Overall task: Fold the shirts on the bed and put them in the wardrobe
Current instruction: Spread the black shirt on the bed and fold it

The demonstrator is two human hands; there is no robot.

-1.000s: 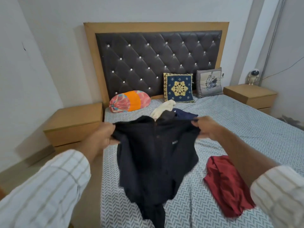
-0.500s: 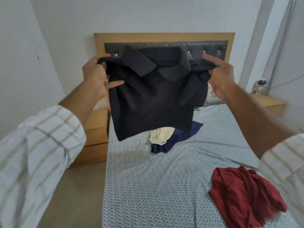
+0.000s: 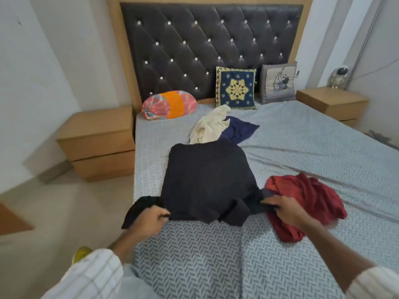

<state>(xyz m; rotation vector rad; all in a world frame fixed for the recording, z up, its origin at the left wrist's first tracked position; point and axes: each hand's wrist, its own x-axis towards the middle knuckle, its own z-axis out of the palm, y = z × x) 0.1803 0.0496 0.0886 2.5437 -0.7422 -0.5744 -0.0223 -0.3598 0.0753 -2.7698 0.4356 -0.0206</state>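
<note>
Head view, as I log it: black shirt (image 3: 207, 180) spread face down on the bed (image 3: 194, 255), near its left edge. My left hand (image 3: 149, 221) pinches one shoulder, my right hand (image 3: 287, 210) grips the other. Red shirt (image 3: 306, 201) crumpled beside the right hand; cream shirt (image 3: 210, 124) and navy shirt (image 3: 239, 129) heaped beyond.

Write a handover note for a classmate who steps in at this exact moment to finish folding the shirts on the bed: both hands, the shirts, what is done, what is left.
Left hand pinches the black shirt at its near left shoulder, where a sleeve hangs off the bed edge. Right hand holds the near right shoulder, beside the red shirt.
The black shirt lies spread flat, collar end towards you, unfolded.
Red shirt crumpled at the right. Cream shirt and navy shirt heaped near the cushions.
Done: black shirt laid out.
Left: fold all four, carry them to the wardrobe, which is out of view.
</note>
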